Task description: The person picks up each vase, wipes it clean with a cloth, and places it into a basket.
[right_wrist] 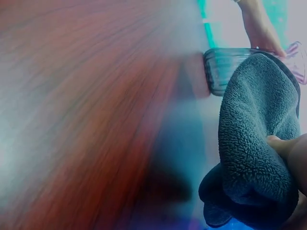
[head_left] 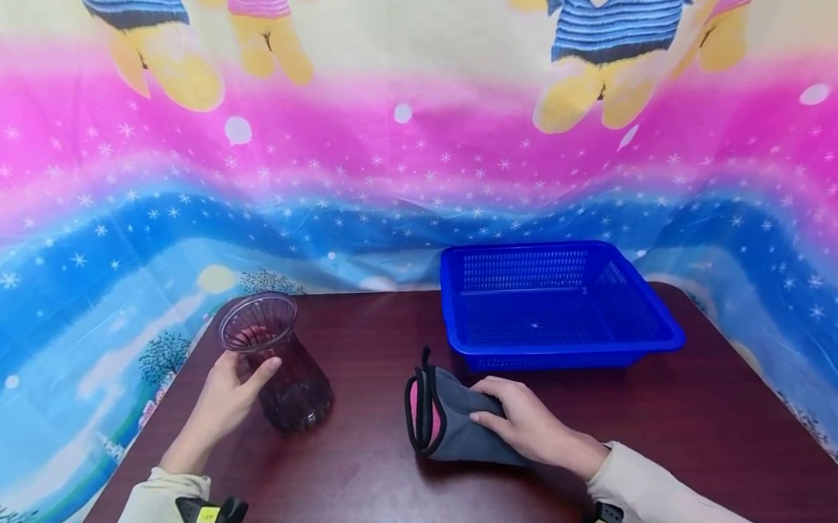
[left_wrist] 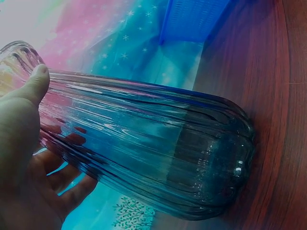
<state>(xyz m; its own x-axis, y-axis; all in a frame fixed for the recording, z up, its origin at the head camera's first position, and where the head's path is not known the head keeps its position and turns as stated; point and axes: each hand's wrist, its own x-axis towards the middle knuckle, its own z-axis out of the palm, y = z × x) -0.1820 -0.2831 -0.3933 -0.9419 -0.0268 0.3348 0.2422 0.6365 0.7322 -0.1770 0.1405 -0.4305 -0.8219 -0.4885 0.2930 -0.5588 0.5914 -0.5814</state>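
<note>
A ribbed, see-through purplish glass vase with a flared rim is at the left of the table. My left hand grips it at the narrow neck, the thumb on the near side and the fingers behind the glass. The vase's base is right at the tabletop in the left wrist view. To the right, my right hand holds a folded grey towelling cloth with black edging, a pink inner side and a small black loop. The right thumb presses into the cloth's fold in the right wrist view.
A blue plastic basket with perforated walls stands at the back right of the dark reddish-brown wooden table. Behind and beside the table hangs a printed curtain with snowflakes and cartoon figures.
</note>
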